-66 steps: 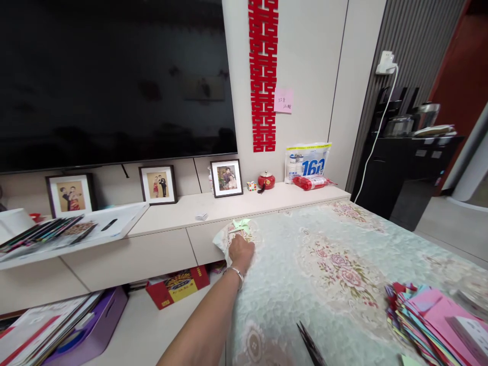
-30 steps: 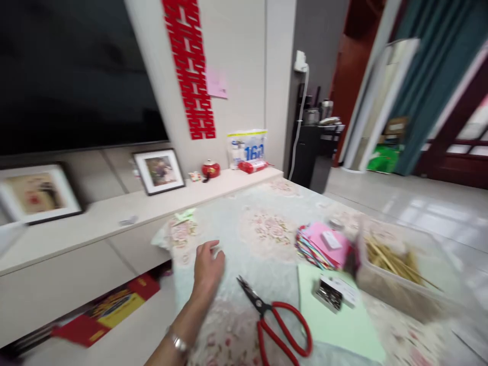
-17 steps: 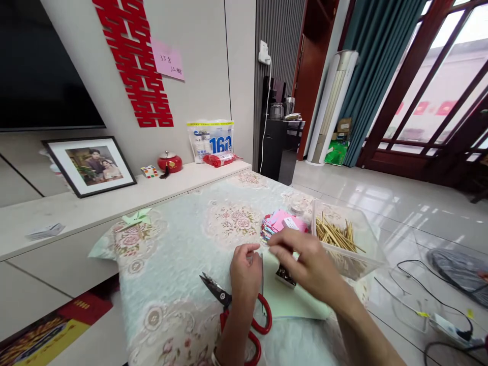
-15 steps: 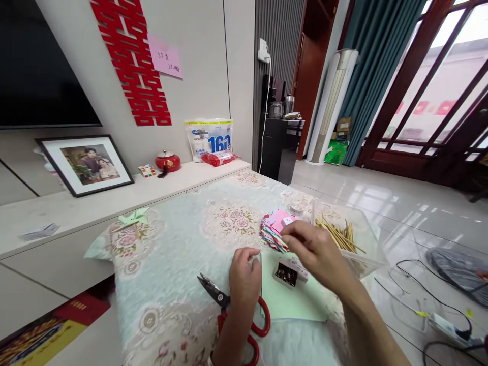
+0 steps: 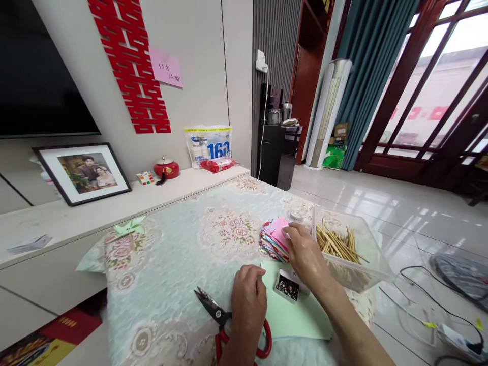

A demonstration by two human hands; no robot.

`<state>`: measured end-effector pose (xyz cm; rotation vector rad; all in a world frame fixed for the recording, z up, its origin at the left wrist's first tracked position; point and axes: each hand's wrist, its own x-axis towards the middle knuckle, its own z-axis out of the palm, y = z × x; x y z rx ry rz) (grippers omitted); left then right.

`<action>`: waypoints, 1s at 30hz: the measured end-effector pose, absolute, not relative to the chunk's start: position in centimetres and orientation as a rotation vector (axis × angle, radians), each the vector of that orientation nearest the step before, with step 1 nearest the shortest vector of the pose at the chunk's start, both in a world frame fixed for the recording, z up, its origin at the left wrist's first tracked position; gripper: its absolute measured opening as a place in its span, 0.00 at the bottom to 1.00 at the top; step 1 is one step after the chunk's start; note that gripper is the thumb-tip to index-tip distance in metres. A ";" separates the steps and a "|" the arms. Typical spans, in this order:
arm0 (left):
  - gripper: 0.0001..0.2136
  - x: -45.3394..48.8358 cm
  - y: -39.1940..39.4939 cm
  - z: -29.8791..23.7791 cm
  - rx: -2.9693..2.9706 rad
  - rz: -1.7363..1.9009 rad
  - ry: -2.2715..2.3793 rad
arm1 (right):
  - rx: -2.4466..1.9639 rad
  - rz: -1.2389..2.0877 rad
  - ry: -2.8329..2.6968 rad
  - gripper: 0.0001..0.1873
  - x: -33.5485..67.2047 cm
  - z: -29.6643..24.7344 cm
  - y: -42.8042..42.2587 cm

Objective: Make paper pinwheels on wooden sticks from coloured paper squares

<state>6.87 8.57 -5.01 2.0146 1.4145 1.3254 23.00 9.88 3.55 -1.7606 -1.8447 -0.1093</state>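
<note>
My left hand [image 5: 249, 295] rests on the cloth with its fingers curled in; what they hold, if anything, is hidden. Under that wrist lie scissors with red handles [image 5: 266, 339] and dark, slightly parted blades [image 5: 209, 304]. My right hand [image 5: 307, 251] reaches to the right edge of a stack of coloured paper pieces [image 5: 275, 235], a pink one on top. Its fingers are bent together over a small white thing [image 5: 285, 231], mostly covered. Below it, a small open box of metal pins or tacks [image 5: 287, 287] sits on light green paper [image 5: 297, 320].
A clear plastic bin [image 5: 371, 272] of thin wooden sticks [image 5: 339, 244] stands at the right. A green paper pinwheel [image 5: 130, 226] lies on the table's far left. Behind are a framed photo [image 5: 89, 175] and a red pot [image 5: 166, 169] on a cabinet. Cables [image 5: 423, 284] run across the floor.
My right hand has moved forward from above the tack box to the paper stack, now covering most of the small white block there. The left hand has curled in more. The view has shifted slightly.
</note>
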 end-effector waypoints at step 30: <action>0.14 7.0 8.5 -5.5 2.032 1.276 1.396 | -1.940 -0.089 -1.703 0.26 24.8 -2.6 13.4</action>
